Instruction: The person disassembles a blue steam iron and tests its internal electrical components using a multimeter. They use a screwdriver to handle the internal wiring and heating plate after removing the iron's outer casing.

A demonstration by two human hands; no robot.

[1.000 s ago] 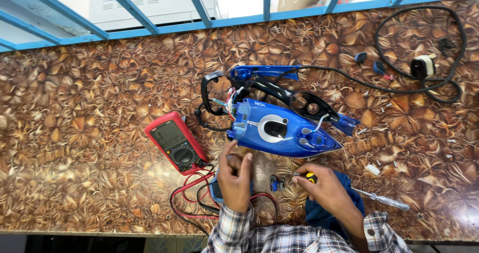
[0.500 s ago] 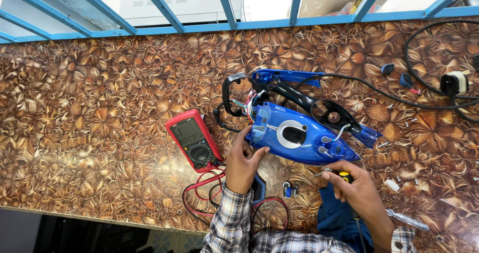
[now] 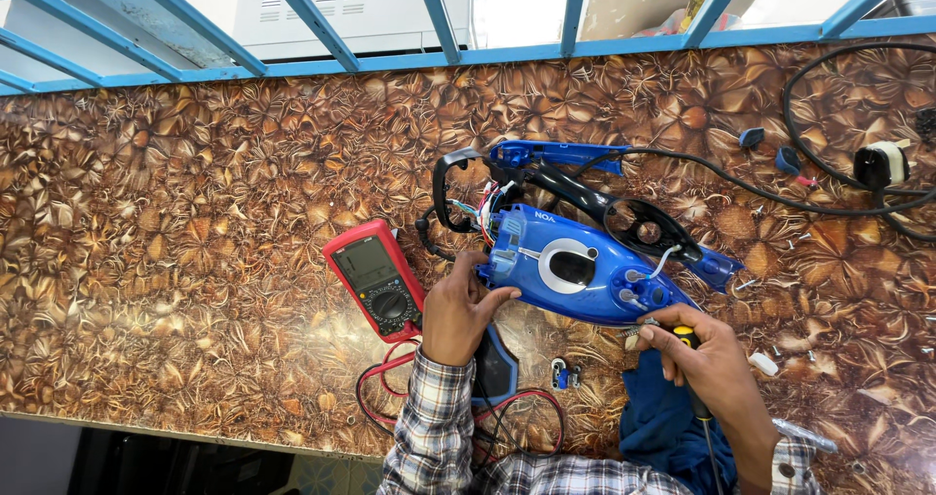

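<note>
Blue iron (image 3: 575, 271) — rigid, heavyish, wires exposed; left hand (image 3: 458, 310) grips its near-left end, right hand (image 3: 712, 358) clenches screwdriver (image 3: 682, 337).

Hidden and cut-off parts around the opened blue plastic steam iron body (image 3: 585, 271)

The yellow-and-black tool (image 3: 685, 336) in the right hand (image 3: 717, 363) is mostly buried in the fist — its tip is hidden, so what it touches cannot be told. The black power cord (image 3: 838, 178) runs off the right edge. The red and black test leads (image 3: 390, 397) vanish under the plaid sleeve (image 3: 429, 427). The dark blue cloth (image 3: 663, 427) is cut off below — tiny screws (image 3: 756, 283) too small to tell.
</note>
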